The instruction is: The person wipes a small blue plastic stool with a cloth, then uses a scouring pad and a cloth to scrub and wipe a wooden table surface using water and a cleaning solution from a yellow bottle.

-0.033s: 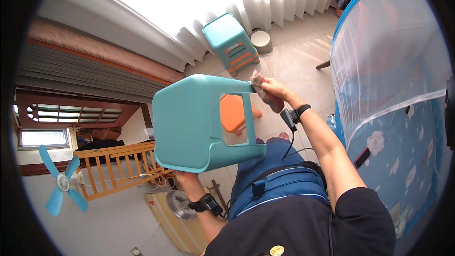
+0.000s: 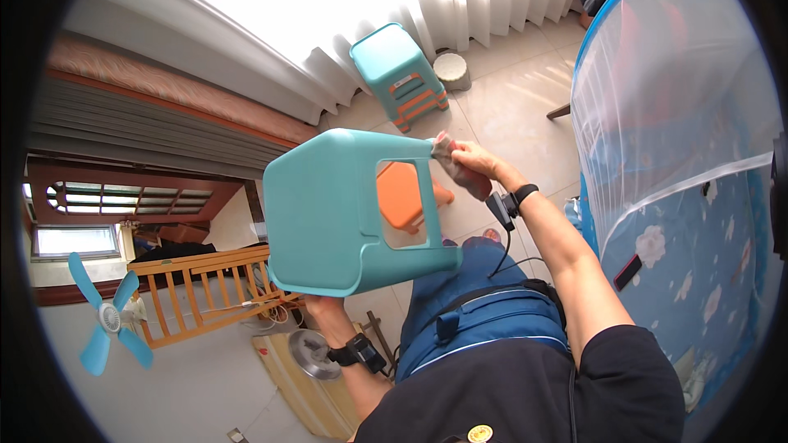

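A teal plastic stool [image 2: 316,213] is held up in front of me, tilted on its side with its legs toward the right. My left hand [image 2: 327,310] grips it from below at the near edge; the stool hides most of those fingers. In my right hand [image 2: 478,159] is a crumpled grey and reddish cloth [image 2: 461,174], fingers closed round it. The cloth touches the end of the stool's far leg. Through the stool's side opening shows a small orange stool [image 2: 400,197] standing on the floor.
Another teal stool with orange parts [image 2: 394,61] stands by the white curtain [image 2: 476,16], beside a round bin [image 2: 452,71]. A mosquito-net bed [image 2: 657,156] with a phone [image 2: 628,271] is at right. Left are a wooden rail [image 2: 197,260] and blue fan [image 2: 108,317].
My right hand and the cloth have shifted very slightly left against the stool's leg. The stool and my left hand have hardly moved.
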The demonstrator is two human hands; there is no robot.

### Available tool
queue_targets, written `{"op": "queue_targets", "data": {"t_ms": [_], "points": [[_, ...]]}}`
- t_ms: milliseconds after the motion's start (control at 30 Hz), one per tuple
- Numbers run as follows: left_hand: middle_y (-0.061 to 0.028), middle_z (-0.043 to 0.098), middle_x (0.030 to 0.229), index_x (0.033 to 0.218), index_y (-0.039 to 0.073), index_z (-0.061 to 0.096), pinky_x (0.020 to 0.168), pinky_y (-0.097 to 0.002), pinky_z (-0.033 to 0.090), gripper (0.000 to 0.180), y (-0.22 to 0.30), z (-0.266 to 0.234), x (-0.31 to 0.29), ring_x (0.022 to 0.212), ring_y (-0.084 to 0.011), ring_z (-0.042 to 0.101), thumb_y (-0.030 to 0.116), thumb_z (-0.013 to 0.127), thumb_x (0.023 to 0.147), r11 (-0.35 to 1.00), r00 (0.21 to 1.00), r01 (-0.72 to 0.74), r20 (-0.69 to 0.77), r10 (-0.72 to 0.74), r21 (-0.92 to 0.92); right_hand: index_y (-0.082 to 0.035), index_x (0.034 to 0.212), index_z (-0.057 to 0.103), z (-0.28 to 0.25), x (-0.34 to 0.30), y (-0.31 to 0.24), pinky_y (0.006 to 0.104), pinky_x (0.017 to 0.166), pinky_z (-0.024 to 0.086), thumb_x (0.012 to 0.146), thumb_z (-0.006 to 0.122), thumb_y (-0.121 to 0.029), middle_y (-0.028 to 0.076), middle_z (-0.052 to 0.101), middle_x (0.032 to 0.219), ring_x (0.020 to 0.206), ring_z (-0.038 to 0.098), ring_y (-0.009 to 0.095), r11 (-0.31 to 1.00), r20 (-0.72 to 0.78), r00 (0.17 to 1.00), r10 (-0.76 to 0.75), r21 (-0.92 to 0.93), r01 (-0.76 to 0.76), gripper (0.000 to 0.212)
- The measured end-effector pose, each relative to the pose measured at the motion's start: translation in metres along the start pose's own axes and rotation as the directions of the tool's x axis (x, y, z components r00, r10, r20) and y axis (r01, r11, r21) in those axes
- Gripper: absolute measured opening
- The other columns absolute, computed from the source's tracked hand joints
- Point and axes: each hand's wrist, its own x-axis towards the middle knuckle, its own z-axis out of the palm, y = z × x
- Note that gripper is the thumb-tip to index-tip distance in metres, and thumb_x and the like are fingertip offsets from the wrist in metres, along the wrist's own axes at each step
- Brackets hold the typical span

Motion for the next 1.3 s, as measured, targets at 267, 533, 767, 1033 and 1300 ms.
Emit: {"op": "queue_targets", "data": {"t_ms": [267,533,767,1033,1300], "points": [[-0.0126,0.06,0.117,0.117,0.002,0.056,0.089,-0.0377,0.05,0.035,0.042,-0.042,0.043,0.105,-0.0246,0.058,0.029,0.043,0.099,0.905,0.955,0.268,-0.032,-0.295,-0.329,-0.002,0.106,0.061,-0.016,-0.008,-0.03,0.024,0.066,0.045,0.083,0.049,-0.013,-0.001,0.059,0.084,0.074,0.051,0.007,0.979,-0.414,0.897,-0.157,0.051,0.195,0.029],[-0.0115,0.051,0.129,0.129,0.003,0.047,0.101,-0.0349,0.041,0.038,-0.031,0.025,-0.026,0.118,-0.0249,0.048,0.028,0.04,0.1,0.881,0.959,-0.19,-0.108,0.26,0.433,-0.001,0.108,0.058,0.028,0.03,-0.048,0.0296,0.081,0.047,0.083,0.048,-0.013,0.005,0.062,0.092,0.087,0.055,0.014,0.894,-0.358,0.887,-0.294,-0.432,0.122,0.03],[-0.0108,0.052,0.127,0.13,0.003,0.046,0.1,-0.035,0.041,0.041,-0.019,0.009,-0.012,0.115,-0.0258,0.049,0.031,0.04,0.101,0.898,0.961,-0.158,-0.144,0.235,0.411,-0.002,0.094,0.06,0.028,0.015,0.007,0.0262,0.064,0.045,0.081,0.051,-0.015,0.001,0.058,0.08,0.07,0.052,0.011,0.997,-0.1,0.994,0.045,0.074,-0.038,0.021],[-0.0139,0.049,0.131,0.134,0.001,0.041,0.099,-0.0369,0.043,0.048,0.016,-0.053,-0.008,0.116,-0.0261,0.049,0.035,0.043,0.1,0.698,0.919,-0.393,0.282,0.276,0.599,-0.002,0.088,0.06,-0.02,0.002,-0.032,0.0264,0.059,0.043,0.08,0.05,-0.012,0.001,0.055,0.076,0.065,0.049,0.011,0.973,-0.527,0.85,0.021,0.204,0.103,0.016],[-0.013,0.05,0.13,0.134,-0.001,0.041,0.096,-0.0347,0.045,0.056,-0.041,-0.002,-0.048,0.114,-0.0253,0.052,0.043,0.041,0.099,0.659,0.911,-0.396,0.362,0.196,0.64,-0.001,0.091,0.059,-0.001,0.012,-0.068,0.0234,0.057,0.041,0.082,0.051,-0.014,-0.004,0.054,0.075,0.064,0.048,0.008,0.984,0.004,0.997,-0.072,0.166,0.071,0.017]]}}
